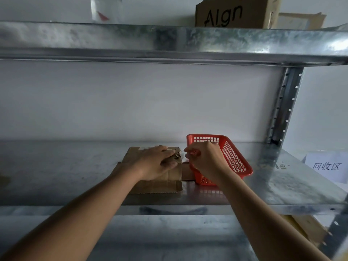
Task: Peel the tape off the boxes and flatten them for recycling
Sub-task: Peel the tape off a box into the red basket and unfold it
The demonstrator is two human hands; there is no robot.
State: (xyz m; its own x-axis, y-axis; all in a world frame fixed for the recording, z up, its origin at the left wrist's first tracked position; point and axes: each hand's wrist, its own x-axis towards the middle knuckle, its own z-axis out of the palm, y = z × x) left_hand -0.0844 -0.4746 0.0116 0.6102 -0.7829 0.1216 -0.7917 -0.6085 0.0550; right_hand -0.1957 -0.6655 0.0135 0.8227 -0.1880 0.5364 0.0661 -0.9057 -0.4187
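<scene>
A flattened brown cardboard box (158,185) lies on the metal shelf (66,170). My left hand (156,162) rests on its far right corner, fingers curled over a crumpled, torn bit of cardboard or tape (177,156). My right hand (203,159) hovers just right of that corner, its fingertips pinched together near the crumpled bit; whether they hold a strip of tape I cannot tell. A red plastic mesh basket (233,159) stands tilted behind and under my right hand.
The upper metal shelf (169,42) carries a brown box printed "Algn" (237,14) and a clear container (106,10). A perforated steel upright (284,106) stands at the right. A white paper sign (327,166) hangs at far right. More cardboard (308,228) sits below right.
</scene>
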